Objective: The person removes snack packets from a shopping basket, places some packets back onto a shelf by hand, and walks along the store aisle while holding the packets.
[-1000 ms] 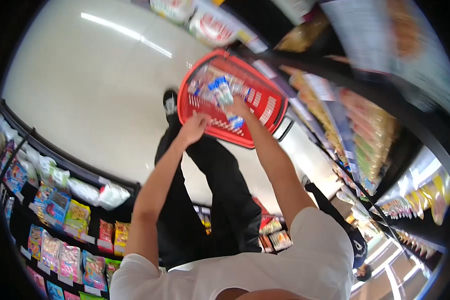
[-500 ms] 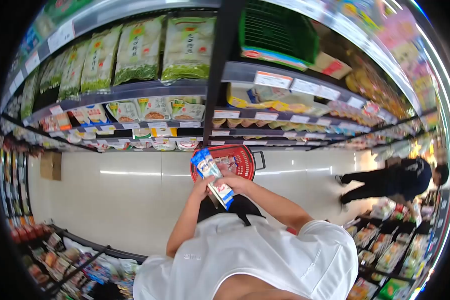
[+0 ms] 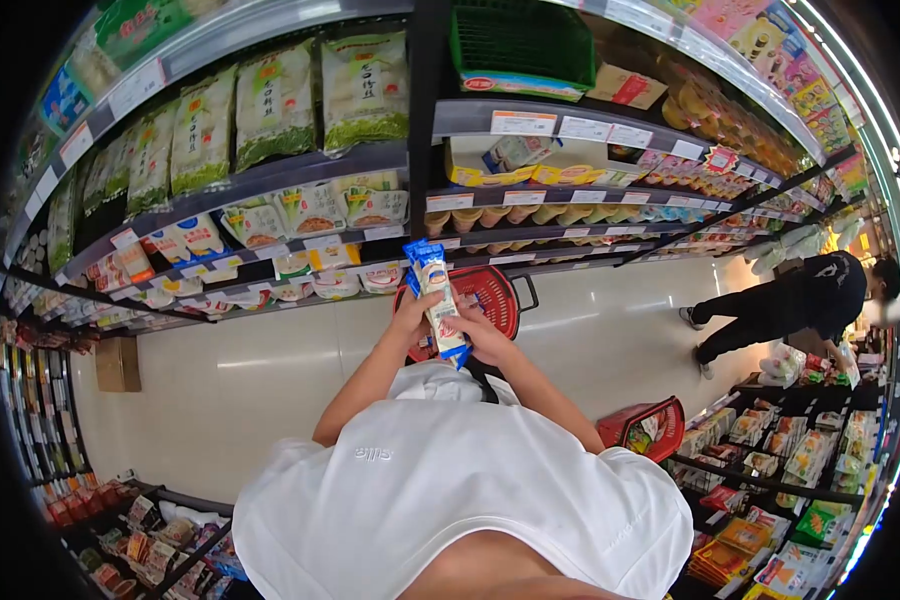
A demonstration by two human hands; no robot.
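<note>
Both my hands hold blue-and-white packets point(image 3: 437, 290) in front of my chest, over the red basket. The packets are long and narrow, with blue ends, and seem to be more than one, lying together. My left hand point(image 3: 414, 312) grips them from the left side. From the right, my right hand point(image 3: 482, 336) closes on their lower part, its thumb across the front. Under and behind my hands, the red basket point(image 3: 497, 292) is partly hidden; its black handle sticks out to the right.
Ahead stand shelves point(image 3: 320, 165) with noodle bags, cups and a green crate point(image 3: 520, 50). At the right a person in dark clothes point(image 3: 810, 300) bends over a low display. A second red basket point(image 3: 660, 425) lies lower right, a cardboard box point(image 3: 118, 364) at the left.
The packets have come up out of the basket into both hands, then risen a little further. My view has swung up to the shelves. The second red basket has come into view.
</note>
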